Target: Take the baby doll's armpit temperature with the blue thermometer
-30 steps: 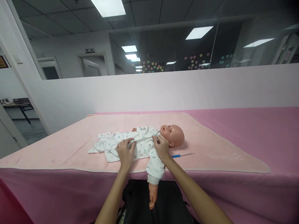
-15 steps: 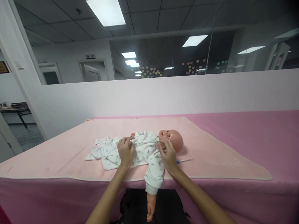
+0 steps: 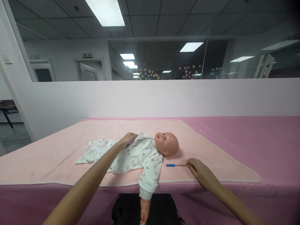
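A baby doll (image 3: 167, 144) lies on its back, head to the right, in a white printed outfit (image 3: 133, 158). My left hand (image 3: 127, 139) is closed on the front edge of the outfit at the chest, and the cloth there is raised a little. To the right of the doll's shoulder, a slim thermometer (image 3: 180, 165) with a blue cap lies on the peach cloth. My right hand (image 3: 199, 170) pinches its clear right end between thumb and fingers. One doll arm (image 3: 144, 208) hangs over the front edge of the table.
A peach cloth (image 3: 56, 156) lies over a pink table cover (image 3: 276, 150). Below the table's front edge is a black object (image 3: 161, 209). Behind the table stands a white half wall (image 3: 164, 97) topped with glass.
My right hand has moved from the doll's neck rightward to the thermometer and taken its end. My left hand has moved slightly up the chest, and the outfit's front edge is now lifted.
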